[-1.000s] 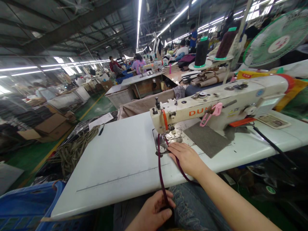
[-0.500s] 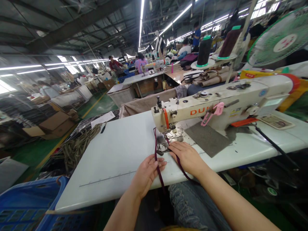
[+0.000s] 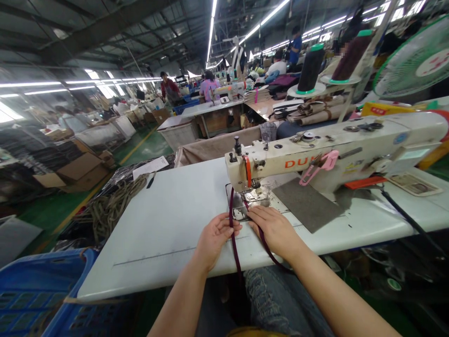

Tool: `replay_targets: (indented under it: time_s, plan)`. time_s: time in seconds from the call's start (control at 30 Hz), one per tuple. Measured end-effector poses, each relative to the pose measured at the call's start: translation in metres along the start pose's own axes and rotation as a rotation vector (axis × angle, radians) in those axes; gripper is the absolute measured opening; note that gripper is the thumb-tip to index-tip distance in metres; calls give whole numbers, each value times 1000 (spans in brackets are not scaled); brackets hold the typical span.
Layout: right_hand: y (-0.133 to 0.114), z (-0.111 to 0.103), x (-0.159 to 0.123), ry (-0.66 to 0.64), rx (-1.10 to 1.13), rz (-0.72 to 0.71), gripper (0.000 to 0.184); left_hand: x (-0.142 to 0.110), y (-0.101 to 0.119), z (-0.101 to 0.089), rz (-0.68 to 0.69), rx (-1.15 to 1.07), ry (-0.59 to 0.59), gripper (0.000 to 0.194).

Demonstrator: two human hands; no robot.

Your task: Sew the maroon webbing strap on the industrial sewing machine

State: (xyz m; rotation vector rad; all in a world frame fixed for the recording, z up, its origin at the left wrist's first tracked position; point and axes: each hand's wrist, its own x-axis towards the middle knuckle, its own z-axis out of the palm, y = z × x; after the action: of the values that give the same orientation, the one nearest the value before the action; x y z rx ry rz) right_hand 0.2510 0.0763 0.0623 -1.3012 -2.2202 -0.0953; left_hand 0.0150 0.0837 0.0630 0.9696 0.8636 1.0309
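Observation:
A narrow maroon strap (image 3: 235,250) runs under the head of a white sewing machine (image 3: 273,161) and hangs over the table's front edge. My left hand (image 3: 216,238) pinches one length of it left of the needle plate (image 3: 242,213), thumb and fingers closed on it. My right hand (image 3: 271,229) lies close to the presser foot, fingers together and pressing the other length, which passes beneath the palm and trails toward my lap. What the right fingertips cover is partly hidden.
The white sewing table (image 3: 168,210) has a ruler scale along its front. A grey mat (image 3: 308,206) lies beneath the machine arm, where pink-handled snips (image 3: 319,166) hang. A blue basket (image 3: 45,281) stands at left, olive straps (image 3: 112,206) behind it. Thread cones (image 3: 310,70) and a fan stand right.
My left hand has shifted slightly up along the strap, its fingers now nearer the needle plate. The right hand stays beside the presser foot. The view has turned a little left.

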Motion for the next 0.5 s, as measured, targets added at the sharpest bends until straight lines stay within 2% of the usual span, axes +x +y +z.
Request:
replay_targets:
  time_s: [0.5]
  plan:
    - [0, 0, 0, -9, -1, -11, 31, 0, 1, 0, 9, -4, -12, 55]
